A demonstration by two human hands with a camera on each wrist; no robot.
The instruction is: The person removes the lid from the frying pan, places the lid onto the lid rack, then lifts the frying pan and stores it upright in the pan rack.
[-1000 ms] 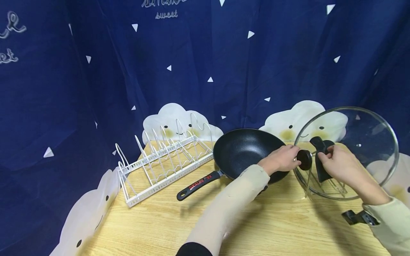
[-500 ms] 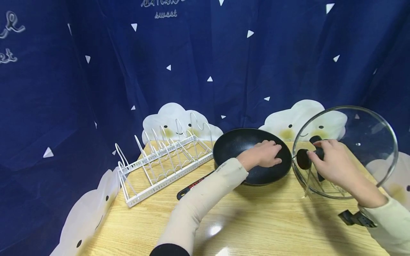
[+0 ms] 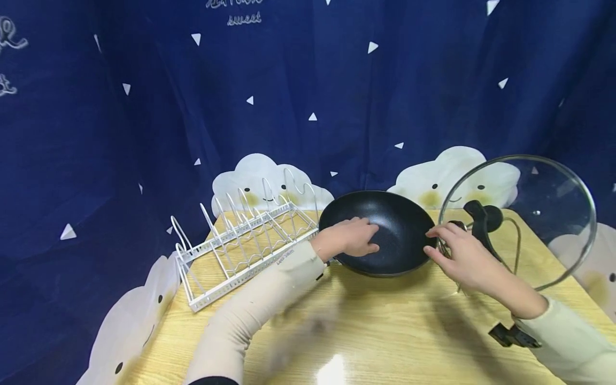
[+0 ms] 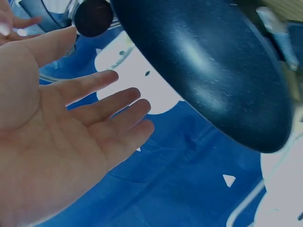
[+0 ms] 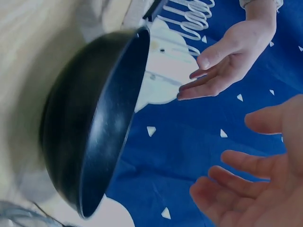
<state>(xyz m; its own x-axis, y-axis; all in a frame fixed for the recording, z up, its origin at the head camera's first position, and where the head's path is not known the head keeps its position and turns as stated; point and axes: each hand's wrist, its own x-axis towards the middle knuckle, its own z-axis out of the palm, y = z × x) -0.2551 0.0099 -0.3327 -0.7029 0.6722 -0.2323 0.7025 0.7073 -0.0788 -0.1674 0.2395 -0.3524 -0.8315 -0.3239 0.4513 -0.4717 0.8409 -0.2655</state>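
Note:
In the head view a black wok (image 3: 404,230) sits on the wooden table. My left hand (image 3: 346,238) hovers over the wok's left side, fingers extended and holding nothing. The wok's handle is mostly hidden behind that arm. My right hand (image 3: 462,256) is at the right rim, its fingers slightly bent; the right wrist view shows a gap between this hand and the wok (image 5: 94,123). Behind the right hand a large glass lid (image 3: 563,230) stands upright, with a black curved piece (image 3: 476,219) beside it. The left wrist view shows the lid's round dark knob (image 4: 93,18).
A white wire rack (image 3: 245,246) with upright loops stands left of the wok. The wooden table (image 3: 385,331) extends towards me. A dark blue curtain (image 3: 289,69) with white triangles and clouds hangs behind.
My left hand has moved left from the lid knob to over the wok. My right hand has let go of the black piece and moved left to the wok's rim.

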